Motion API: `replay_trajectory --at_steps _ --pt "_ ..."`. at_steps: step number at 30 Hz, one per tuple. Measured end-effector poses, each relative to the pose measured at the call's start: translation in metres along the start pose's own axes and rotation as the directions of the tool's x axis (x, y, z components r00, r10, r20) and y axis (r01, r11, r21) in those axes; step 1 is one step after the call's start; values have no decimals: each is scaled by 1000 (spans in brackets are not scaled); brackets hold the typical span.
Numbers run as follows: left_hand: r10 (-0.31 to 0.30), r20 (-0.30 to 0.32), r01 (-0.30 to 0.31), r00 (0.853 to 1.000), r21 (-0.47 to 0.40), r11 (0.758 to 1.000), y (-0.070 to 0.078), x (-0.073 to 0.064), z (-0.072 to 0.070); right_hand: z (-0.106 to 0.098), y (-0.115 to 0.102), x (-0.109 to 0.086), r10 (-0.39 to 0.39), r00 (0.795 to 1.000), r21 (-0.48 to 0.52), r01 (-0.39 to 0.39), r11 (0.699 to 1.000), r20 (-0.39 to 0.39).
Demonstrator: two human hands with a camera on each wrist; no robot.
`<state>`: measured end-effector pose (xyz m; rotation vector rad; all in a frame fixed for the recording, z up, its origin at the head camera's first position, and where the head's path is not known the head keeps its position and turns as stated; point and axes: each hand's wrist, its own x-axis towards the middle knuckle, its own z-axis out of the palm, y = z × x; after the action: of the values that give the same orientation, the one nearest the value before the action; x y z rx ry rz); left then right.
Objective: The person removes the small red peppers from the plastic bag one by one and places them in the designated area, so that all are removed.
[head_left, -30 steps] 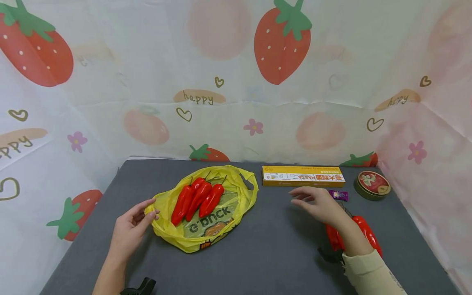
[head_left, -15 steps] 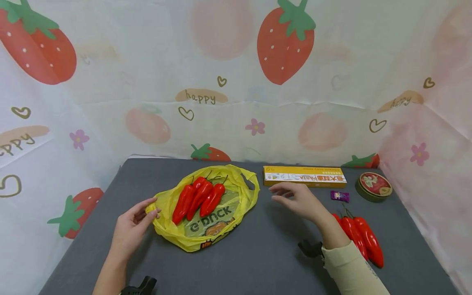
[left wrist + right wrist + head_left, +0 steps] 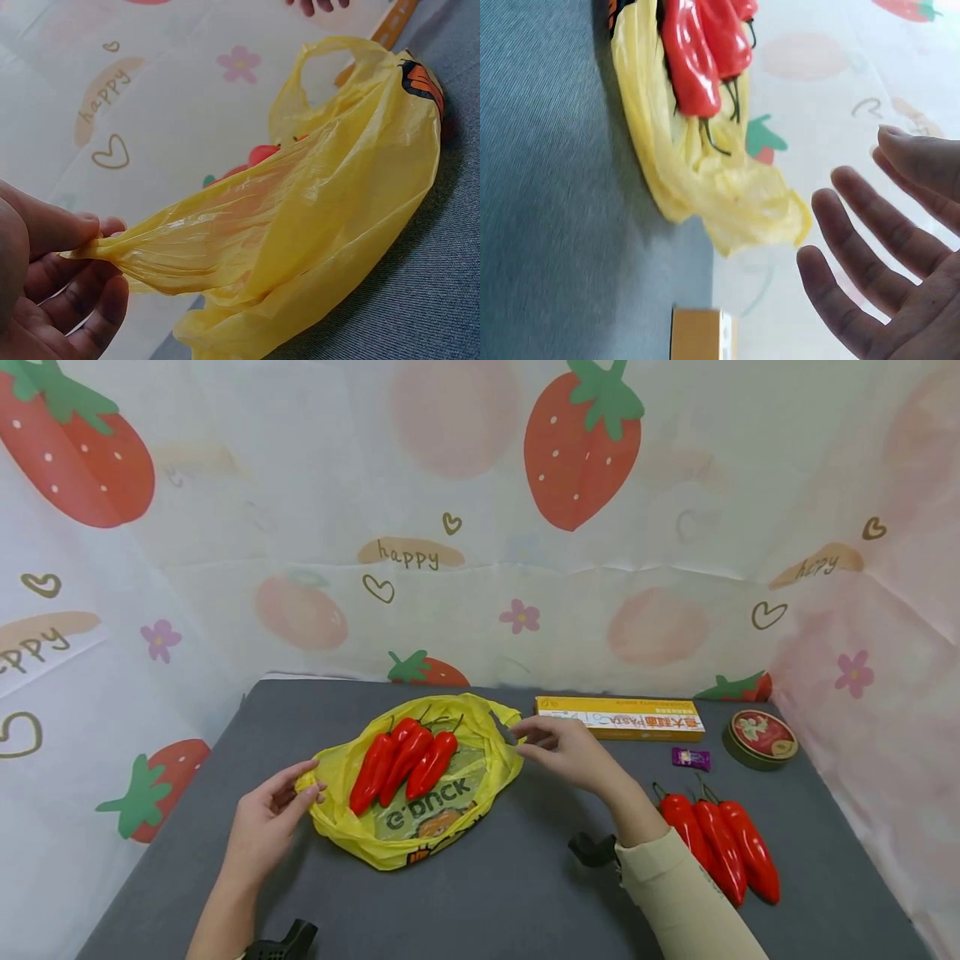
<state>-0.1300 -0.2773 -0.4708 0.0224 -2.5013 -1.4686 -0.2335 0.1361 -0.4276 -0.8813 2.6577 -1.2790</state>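
A yellow plastic bag [image 3: 341, 818] lies spread on the table with its mouth wide, and several red chili peppers [image 3: 406, 766] with dark stems rest in it. At the bag's left side, my left hand [image 3: 258, 831] pinches a gathered handle between thumb and fingers, and the left wrist view shows the plastic [image 3: 217, 240] pulled taut from there. My right hand [image 3: 570, 752] is right at the bag's far right handle. In the right wrist view, that hand [image 3: 889, 277] has its fingers spread and holds nothing, beside the loose handle [image 3: 757, 217].
Behind my right hand stands a yellow and white pasta box [image 3: 637, 720]. To its right are a small purple-wrapped sweet [image 3: 691, 758] and a round red-lidded tin [image 3: 761, 739]. Three more red peppers [image 3: 720, 843] lie near my right forearm. A strawberry-print cloth [image 3: 480, 510] hangs behind the table.
My right hand has moved left from near the sweet to the bag's right handle, uncovering the peppers on the right. My left hand keeps its pinch on the bag.
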Motion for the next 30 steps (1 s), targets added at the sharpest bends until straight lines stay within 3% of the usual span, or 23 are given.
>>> replay_trajectory --at_steps 13,21,25,30 --pt "15 -2 -15 1000 21 1000 -2 0 1 31 -18 41 20 996 103 -29 994 88" --pt "18 -5 -18 1000 31 999 -2 1 1 54 -16 66 53 989 167 -77 983 141" --pt "17 -2 -17 1000 28 999 -3 1 2 65 -13 75 114 980 231 -150 961 164" --pt "12 -1 -12 1000 28 1000 -3 1 2 75 -9 85 208 960 330 -261 907 188"
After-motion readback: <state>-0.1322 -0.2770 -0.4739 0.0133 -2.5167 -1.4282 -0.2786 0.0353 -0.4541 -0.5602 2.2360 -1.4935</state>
